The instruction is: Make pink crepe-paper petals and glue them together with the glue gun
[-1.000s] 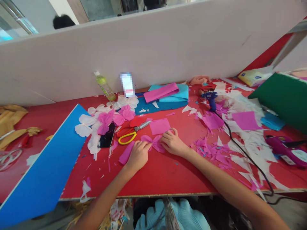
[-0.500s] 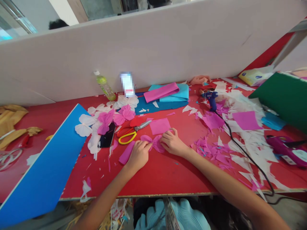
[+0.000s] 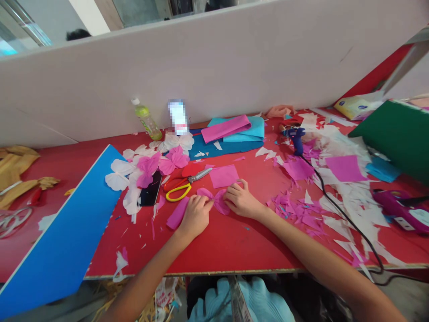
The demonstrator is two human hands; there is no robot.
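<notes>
A pink crepe paper flower (image 3: 220, 202) lies low over the red table between my hands, its petals spread to both sides. My left hand (image 3: 197, 212) pinches its left part, fingers bent over the paper. The fingers of my right hand (image 3: 241, 199) are curled on its right petal. A folded pink paper strip (image 3: 177, 213) sticks out left of my left hand. Just beyond the hands are scissors (image 3: 189, 183) with red and yellow handles, and a flat pink paper piece (image 3: 224, 176). Finished-looking pink petals (image 3: 174, 160) and white petals (image 3: 118, 175) are heaped to the left.
A blue board (image 3: 67, 232) slants along the left. A dark phone (image 3: 150, 190) lies by the petals; a green bottle (image 3: 147, 120) stands behind. Right are a blue glue gun (image 3: 296, 139) with its black cord (image 3: 335, 208), pink scraps (image 3: 298, 212) and a green board (image 3: 395, 136).
My left hand has shifted very slightly right along the flower. The right hand keeps its place, and the surrounding things look the same.
</notes>
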